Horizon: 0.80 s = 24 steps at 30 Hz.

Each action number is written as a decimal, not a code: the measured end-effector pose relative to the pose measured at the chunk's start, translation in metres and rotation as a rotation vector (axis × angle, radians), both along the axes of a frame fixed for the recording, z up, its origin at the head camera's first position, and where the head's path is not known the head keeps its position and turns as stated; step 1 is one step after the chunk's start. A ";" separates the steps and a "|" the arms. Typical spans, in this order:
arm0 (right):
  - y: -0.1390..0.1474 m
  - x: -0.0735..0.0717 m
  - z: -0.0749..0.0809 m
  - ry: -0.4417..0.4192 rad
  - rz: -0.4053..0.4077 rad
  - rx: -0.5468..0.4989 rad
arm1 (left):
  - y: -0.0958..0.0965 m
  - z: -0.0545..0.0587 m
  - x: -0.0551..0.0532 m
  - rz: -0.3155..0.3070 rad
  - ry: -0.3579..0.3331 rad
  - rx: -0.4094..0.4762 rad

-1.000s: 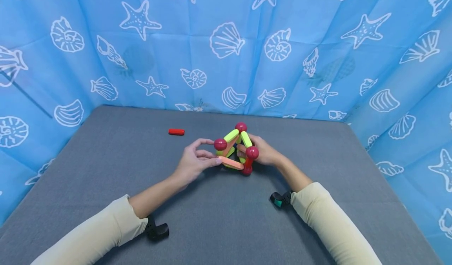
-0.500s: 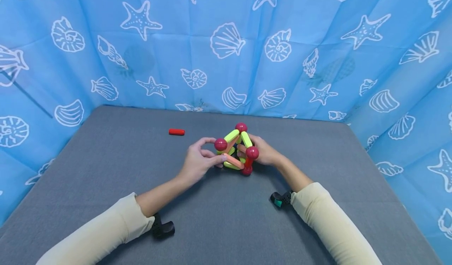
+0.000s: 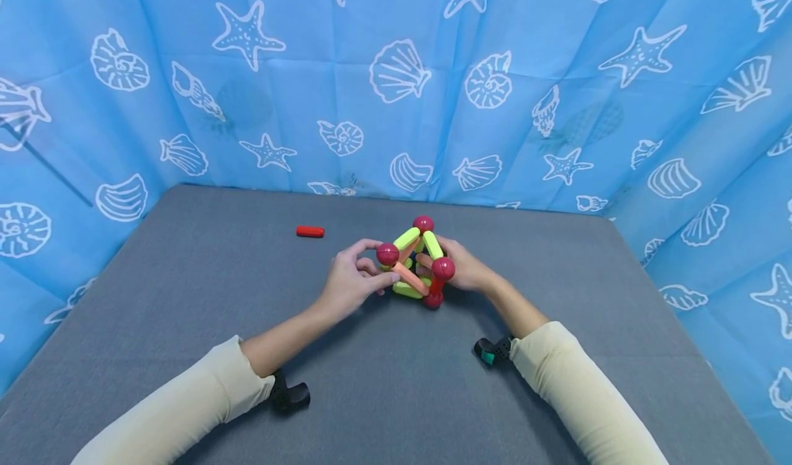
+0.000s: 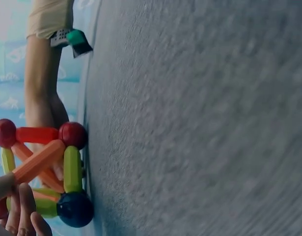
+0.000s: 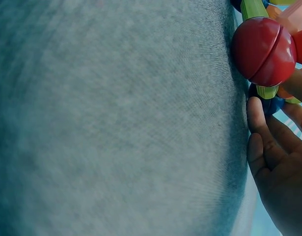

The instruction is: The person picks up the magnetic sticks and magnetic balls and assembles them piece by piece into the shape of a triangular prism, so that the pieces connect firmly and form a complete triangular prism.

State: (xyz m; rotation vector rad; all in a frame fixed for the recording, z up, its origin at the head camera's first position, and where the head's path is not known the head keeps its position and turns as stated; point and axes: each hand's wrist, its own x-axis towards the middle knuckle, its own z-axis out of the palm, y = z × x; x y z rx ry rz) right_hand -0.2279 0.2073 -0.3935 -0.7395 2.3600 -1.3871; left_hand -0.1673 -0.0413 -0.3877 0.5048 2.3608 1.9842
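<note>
A frame of magnetic sticks and balls stands on the table, with yellow-green sticks (image 3: 407, 238), a red stick (image 3: 436, 285) and dark red balls (image 3: 443, 268) at its corners. My left hand (image 3: 346, 283) pinches an orange stick (image 3: 411, 279) that slants across the near face, from the lower ball up toward the left ball (image 3: 388, 254). On the frame's right side my right hand (image 3: 464, 265) holds it, fingers partly hidden behind the sticks. Low in the left wrist view a dark blue ball (image 4: 75, 209) forms another corner; the left fingertips (image 4: 27, 196) are close by.
A loose red stick (image 3: 310, 232) lies on the grey table (image 3: 396, 382), left of the frame and farther back. A blue curtain (image 3: 396, 73) with shell prints hangs behind the table. Black wrist cameras (image 3: 289, 393) sit under both sleeves.
My left hand has shifted slightly right and up, swinging the orange stick's left end upward, near the left ball. The right hand and the rest of the frame stay about where they were.
</note>
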 end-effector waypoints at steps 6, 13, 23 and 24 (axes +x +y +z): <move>0.001 0.000 0.001 0.015 0.012 0.000 | -0.006 0.003 -0.010 -0.058 0.047 -0.140; 0.000 -0.001 0.001 0.013 0.016 -0.007 | -0.055 0.011 -0.048 -0.300 0.124 -0.443; 0.000 -0.001 0.000 0.032 0.026 -0.018 | -0.128 -0.003 -0.089 0.043 0.167 -0.686; 0.000 0.000 0.000 0.035 0.023 -0.013 | -0.131 -0.004 -0.091 0.038 0.151 -0.681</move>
